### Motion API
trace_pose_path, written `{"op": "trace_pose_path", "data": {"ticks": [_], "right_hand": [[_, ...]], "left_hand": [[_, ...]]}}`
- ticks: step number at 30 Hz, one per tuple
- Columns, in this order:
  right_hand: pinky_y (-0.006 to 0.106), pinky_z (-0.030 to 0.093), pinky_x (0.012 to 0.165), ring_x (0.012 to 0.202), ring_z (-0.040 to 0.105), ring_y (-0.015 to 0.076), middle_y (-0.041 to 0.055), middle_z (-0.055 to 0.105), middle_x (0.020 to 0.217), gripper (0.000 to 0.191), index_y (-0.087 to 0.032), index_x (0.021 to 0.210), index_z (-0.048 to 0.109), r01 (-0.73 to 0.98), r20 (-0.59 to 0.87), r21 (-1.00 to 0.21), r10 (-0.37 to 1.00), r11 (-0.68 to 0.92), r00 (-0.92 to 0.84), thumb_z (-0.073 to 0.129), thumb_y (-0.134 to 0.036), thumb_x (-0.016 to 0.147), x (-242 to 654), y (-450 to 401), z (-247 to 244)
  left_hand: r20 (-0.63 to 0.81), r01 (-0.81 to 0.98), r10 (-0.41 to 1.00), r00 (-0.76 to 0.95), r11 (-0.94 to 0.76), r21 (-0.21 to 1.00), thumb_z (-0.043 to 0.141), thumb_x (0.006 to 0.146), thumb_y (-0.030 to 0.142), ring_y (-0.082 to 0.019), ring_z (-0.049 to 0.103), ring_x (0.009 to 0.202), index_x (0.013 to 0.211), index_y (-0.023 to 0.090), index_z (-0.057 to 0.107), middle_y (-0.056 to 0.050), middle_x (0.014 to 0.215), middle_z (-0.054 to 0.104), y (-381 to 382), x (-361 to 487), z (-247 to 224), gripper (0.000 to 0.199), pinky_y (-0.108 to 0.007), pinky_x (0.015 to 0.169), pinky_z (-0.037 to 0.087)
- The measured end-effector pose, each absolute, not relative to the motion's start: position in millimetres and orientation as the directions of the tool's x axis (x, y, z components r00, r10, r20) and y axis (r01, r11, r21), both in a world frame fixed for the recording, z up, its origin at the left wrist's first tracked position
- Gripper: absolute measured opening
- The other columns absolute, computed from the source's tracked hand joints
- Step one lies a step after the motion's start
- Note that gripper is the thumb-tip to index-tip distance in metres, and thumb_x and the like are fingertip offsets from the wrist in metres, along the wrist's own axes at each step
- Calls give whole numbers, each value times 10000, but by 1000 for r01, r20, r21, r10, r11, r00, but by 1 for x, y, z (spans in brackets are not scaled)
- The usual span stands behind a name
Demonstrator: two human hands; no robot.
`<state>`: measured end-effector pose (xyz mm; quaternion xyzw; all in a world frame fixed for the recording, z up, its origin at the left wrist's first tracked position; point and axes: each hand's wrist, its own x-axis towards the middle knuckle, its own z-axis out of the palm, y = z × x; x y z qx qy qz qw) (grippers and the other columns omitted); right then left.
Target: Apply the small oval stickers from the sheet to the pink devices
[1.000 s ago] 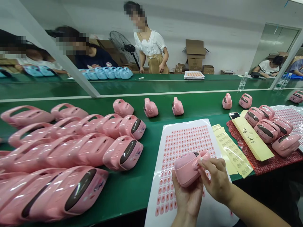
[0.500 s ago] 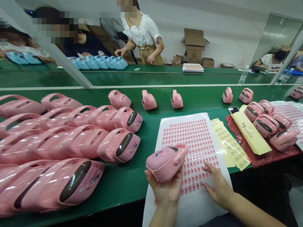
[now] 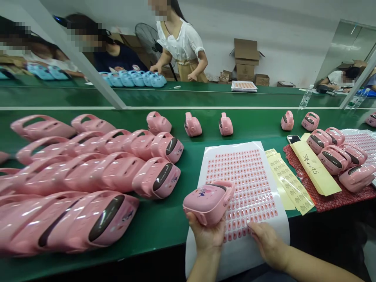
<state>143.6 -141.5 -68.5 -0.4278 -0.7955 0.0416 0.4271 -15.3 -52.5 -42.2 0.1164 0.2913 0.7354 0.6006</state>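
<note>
My left hand (image 3: pixel 205 233) is closed around the underside of a pink plastic case (image 3: pixel 205 201) with a carry handle and a small printed picture on top. It holds the case tilted above a white sheet of stickers (image 3: pixel 235 164), which bears rows of small pink oval stickers with dark centres. At the lower rows of that sheet, my right hand (image 3: pixel 268 243) touches the stickers with thumb and fingertips drawn together. Whatever may be between those fingertips is too small to make out.
Rows of pink cases (image 3: pixel 108 172) fill the left side of the green table (image 3: pixel 164 223). Yellow label sheets (image 3: pixel 289 180), a phone (image 3: pixel 293 139) and more pink cases (image 3: pixel 335 156) lie at right. Across the table, co-workers stand and sit by blue cases (image 3: pixel 138 78).
My right hand's spread fingers have come together and moved down onto the stickers. The pink case in my left hand has turned slightly. The camera view has shifted a little left.
</note>
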Motion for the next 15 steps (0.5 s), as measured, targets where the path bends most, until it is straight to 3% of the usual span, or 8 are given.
{"op": "trace_pose_path", "data": {"ticks": [3, 6, 9, 12, 15], "right_hand": [[264, 559, 571, 650, 651, 141, 80, 651, 981, 396, -252, 1278, 348, 459, 521, -757, 854, 466, -8, 432, -172, 899, 145, -133, -48], [273, 558, 603, 649, 639, 120, 56, 602, 974, 382, -251, 1205, 380, 182, 336, -933, 931, 309, 142, 530, -215, 855, 156, -115, -3], [267, 535, 604, 632, 606, 95, 17, 552, 950, 445, -265, 1166, 413, 13, 240, -971, 970, 239, 50, 613, -193, 775, 164, -100, 42], [229, 481, 560, 630, 585, 80, 13, 546, 966, 498, -256, 1147, 449, 42, 161, -985, 980, 167, -115, 632, -98, 711, 162, -94, 68], [227, 466, 588, 656, 594, 77, 4, 542, 971, 566, -250, 1162, 448, 111, 86, -988, 976, 109, -201, 597, 0, 678, 155, -94, 78]], "left_hand": [[-69, -697, 974, -216, -104, 710, 830, 457, 492, -285, 650, 941, 1125, 346, 588, -8, 1011, 706, -59, -30, -41, 725, -382, 684, 579], [131, -486, 988, -88, -157, 860, 883, 274, 90, -312, 607, 1042, 1138, 316, 601, -38, 1135, 665, -65, -44, -35, 936, -435, 873, 502], [314, -312, 946, 83, -275, 910, 820, 171, -56, -365, 561, 1112, 1085, 293, 654, -69, 1171, 653, -67, -47, -29, 993, -498, 971, 404], [429, -261, 864, 264, -364, 894, 817, 239, -46, -400, 560, 1105, 1087, 284, 664, -112, 1190, 644, -68, -41, -26, 923, -562, 955, 386], [472, -263, 820, 325, -401, 878, 804, 280, -61, -411, 551, 1116, 1096, 282, 662, -140, 1193, 639, -69, -36, -21, 897, -571, 949, 379]]}}
